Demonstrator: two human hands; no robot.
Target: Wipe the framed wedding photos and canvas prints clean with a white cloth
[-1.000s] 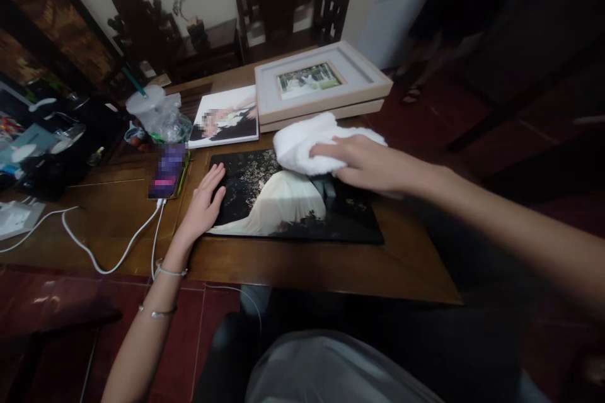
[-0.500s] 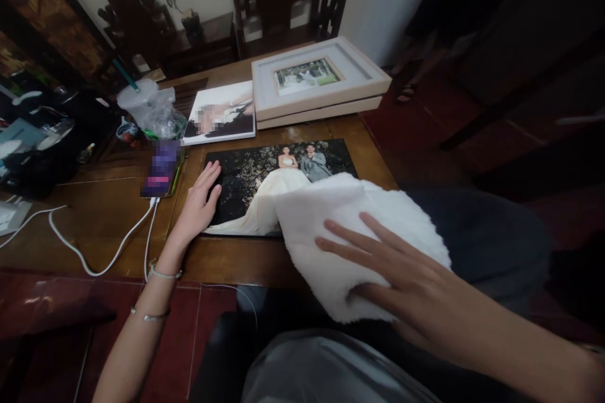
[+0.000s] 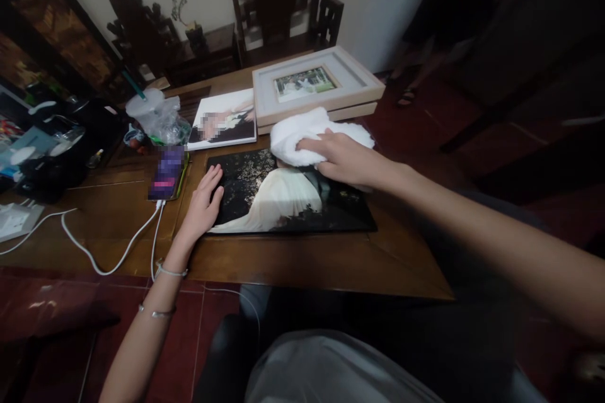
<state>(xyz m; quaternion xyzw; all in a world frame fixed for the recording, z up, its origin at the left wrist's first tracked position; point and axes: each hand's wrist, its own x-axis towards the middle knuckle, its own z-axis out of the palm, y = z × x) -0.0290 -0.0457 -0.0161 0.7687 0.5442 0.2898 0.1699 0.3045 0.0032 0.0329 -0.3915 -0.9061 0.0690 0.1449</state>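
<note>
A glossy dark photo print (image 3: 283,201) of a figure in a long white dress lies flat on the wooden table (image 3: 113,227). My left hand (image 3: 203,204) rests open, fingers flat, on the print's left edge. My right hand (image 3: 343,157) presses a bunched white cloth (image 3: 309,132) onto the print's far side, fingers curled over the cloth. The cloth hides the upper middle of the picture.
Two stacked pale picture frames (image 3: 314,85) sit just behind the cloth, a smaller photo print (image 3: 224,119) to their left. A phone (image 3: 167,171) with white cable (image 3: 118,245) lies left of my hand. A plastic-bagged cup (image 3: 155,114) and clutter stand far left. Dark chairs line the wall.
My right hand swept the cloth toward me over the print's near right part, then carried it back to the far edge, where it is bunched again. My left hand stayed put.
</note>
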